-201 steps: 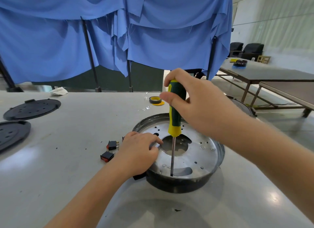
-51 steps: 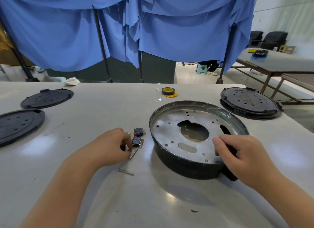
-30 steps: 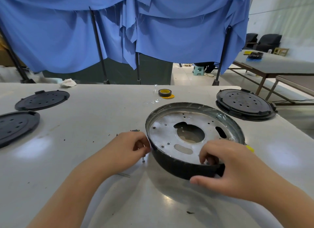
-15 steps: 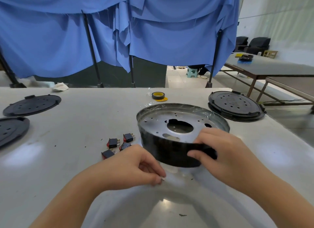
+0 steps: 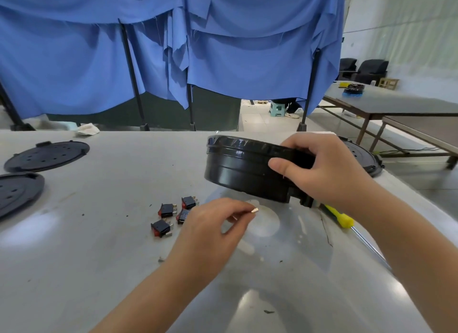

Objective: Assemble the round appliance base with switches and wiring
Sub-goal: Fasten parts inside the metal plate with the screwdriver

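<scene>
Right hand (image 5: 322, 174) grips the round base (image 5: 245, 169) tilted off the table (image 5: 99, 258), likely exposing its underside so the left hand (image 5: 218, 223), pinching a small screw (image 5: 254, 210), can feed it in.

The round base (image 5: 245, 169) is glossy black, and the switches (image 5: 173, 216) left of it are black with red faces. Beyond it hangs a plain blue cloth (image 5: 223, 47); right of it lies a yellow-handled screwdriver (image 5: 339, 216).

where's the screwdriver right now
In the head view the screwdriver lies on the table at the right, its yellow handle poking out from under the right hand that holds the round base.
</scene>
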